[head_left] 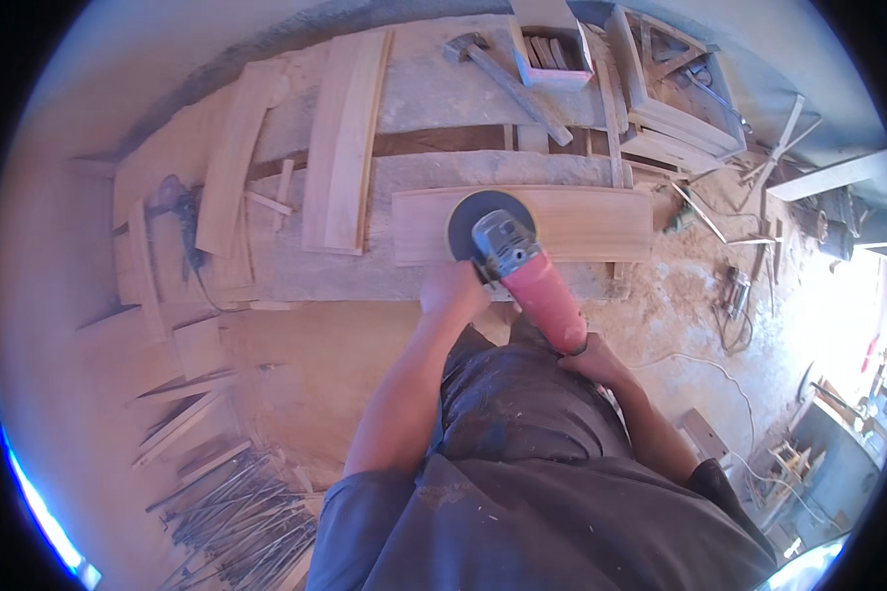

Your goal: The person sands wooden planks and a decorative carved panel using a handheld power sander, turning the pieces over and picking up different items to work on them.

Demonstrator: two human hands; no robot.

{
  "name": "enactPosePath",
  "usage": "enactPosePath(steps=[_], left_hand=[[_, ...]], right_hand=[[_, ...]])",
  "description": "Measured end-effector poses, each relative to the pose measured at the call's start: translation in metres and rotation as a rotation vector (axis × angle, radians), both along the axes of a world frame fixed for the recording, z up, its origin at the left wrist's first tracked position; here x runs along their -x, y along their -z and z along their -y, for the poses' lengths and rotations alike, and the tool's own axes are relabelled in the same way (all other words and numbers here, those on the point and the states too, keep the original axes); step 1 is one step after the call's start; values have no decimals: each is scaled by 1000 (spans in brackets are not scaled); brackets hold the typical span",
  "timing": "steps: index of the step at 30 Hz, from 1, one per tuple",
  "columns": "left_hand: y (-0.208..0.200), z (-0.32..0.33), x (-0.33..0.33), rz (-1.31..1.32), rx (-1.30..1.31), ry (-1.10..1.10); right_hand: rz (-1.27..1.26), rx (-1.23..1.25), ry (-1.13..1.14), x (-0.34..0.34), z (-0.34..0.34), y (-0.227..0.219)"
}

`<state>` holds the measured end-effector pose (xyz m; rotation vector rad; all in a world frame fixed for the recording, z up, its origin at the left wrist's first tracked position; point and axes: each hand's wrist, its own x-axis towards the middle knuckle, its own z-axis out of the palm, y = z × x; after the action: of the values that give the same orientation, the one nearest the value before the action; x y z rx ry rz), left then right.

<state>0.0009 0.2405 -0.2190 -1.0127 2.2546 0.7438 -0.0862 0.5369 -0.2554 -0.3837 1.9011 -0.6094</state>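
Grinder (545, 300) is pointing its disc (462, 229) over the board (601, 225) on the desk (325, 281); your left grip (453, 294) is clasping its front side, your right grip (596, 361) its rear.

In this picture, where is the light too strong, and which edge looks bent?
Head view: white glare washes out the right edge, and a bright strip shows at lower left; the far edge of the workbench bows; the red grinder lies outside the glare.
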Motion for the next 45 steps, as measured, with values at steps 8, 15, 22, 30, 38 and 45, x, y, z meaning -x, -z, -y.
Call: enactPosePath(steps=[8,15,22,30,38,45], left_hand=[[-37,-20,-143,103,155,-445],[-18,-104,-290,148,208,-983],[-28,-145,-311,-39,26,-1385],[-36,-111,-343,-114,-16,-1486],[-10,-41,-432,-38,-85,-1407],[-22,-17,-437,-95,-183,-1473]], right_hand=[[-300,258,-237,78,65,41],[-970,92,-1050,148,132,55],[-850,44,-1105,154,142,38],[-868,7,-956,120,143,30],[-831,-248,-642,96,186,15],[-716,77,-217,104,116,25]])
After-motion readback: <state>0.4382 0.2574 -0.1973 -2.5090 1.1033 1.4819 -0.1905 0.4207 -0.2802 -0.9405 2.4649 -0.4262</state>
